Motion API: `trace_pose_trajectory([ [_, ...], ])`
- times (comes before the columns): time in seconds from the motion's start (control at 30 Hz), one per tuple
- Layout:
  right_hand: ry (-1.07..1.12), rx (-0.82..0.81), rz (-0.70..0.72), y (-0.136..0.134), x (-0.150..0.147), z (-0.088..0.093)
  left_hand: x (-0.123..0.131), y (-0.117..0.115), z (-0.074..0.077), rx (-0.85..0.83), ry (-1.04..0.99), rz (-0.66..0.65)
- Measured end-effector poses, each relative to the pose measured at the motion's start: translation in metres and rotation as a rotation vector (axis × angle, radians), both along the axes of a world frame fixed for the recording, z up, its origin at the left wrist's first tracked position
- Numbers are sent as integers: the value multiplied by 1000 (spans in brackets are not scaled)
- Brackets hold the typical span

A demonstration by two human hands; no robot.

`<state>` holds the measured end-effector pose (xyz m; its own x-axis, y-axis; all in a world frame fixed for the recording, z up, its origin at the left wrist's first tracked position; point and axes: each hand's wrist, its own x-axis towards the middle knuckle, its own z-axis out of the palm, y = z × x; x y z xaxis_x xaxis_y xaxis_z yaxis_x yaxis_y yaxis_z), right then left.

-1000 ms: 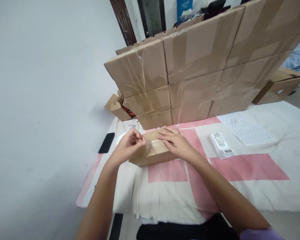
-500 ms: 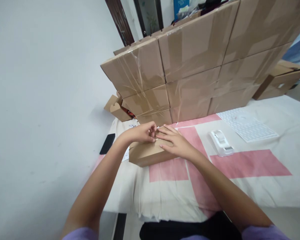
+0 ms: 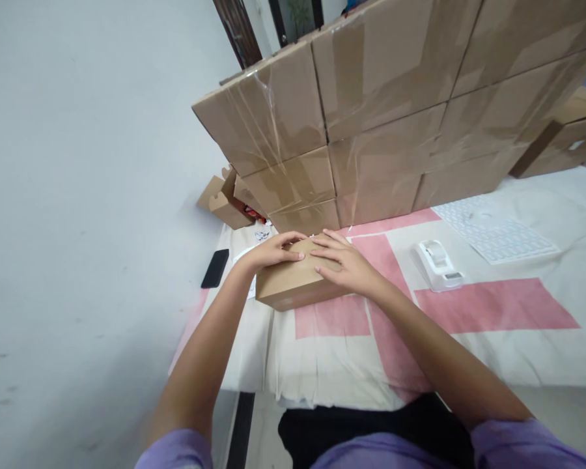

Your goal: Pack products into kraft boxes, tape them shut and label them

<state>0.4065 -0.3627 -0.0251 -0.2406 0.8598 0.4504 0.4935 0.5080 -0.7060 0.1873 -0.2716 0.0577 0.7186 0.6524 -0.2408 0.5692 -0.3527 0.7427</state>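
Left hand (image 3: 269,251), right hand (image 3: 350,266) on carton (image 3: 289,280), fingers apart; white label (image 3: 575,144) illegible.

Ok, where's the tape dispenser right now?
In the head view, the tape dispenser is right of centre on the pink-and-white cloth, between the small cardboard box and the white patterned sheet.

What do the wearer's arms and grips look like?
Both sleeves are short and purple: the left sleeve and the right sleeve. Below them, the left forearm and right forearm are bare. The left grip and right grip are ungloved human hands. No watch, ring, cable or marking shows.
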Motion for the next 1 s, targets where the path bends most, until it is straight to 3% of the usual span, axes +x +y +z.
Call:
trace_pose_trajectory([
  [0.17,145,84,-93,1,-9,-10,10,-23,-20,417,-48,317],
  [0.27,210,113,-126,0,-13,-11,12,-39,-20,556,34,314],
  [0.33,226,99,-135,-1,-14,-10,11,-59,-20,698,108,360],
  [0.4,228,75,-138,-3,-14,-9,9,-92,-30,873,186,483],
  [0.47,223,60,-137,-4,-13,-8,4,-135,-53,992,206,567],
  [0.57,213,62,-144,-4,-13,-6,-18,-188,-100,1094,163,604],
  [0.63,204,63,-147,-5,-13,-5,-45,-199,-123,940,114,493],
  [0.67,193,63,-145,-5,-13,-4,-63,-195,-130,810,123,493],
  [0.73,168,97,-154,-5,-13,-4,-101,-171,-133,770,141,625],
  [0.87,146,399,-376,-11,-15,-14,-168,-92,-119,795,140,865],
  [0.93,88,648,-460,-20,-20,-24,-183,-54,-116,782,126,893],
  [1.0,-2,840,-408,-34,-32,-33,-185,-26,-122,759,104,904],
])
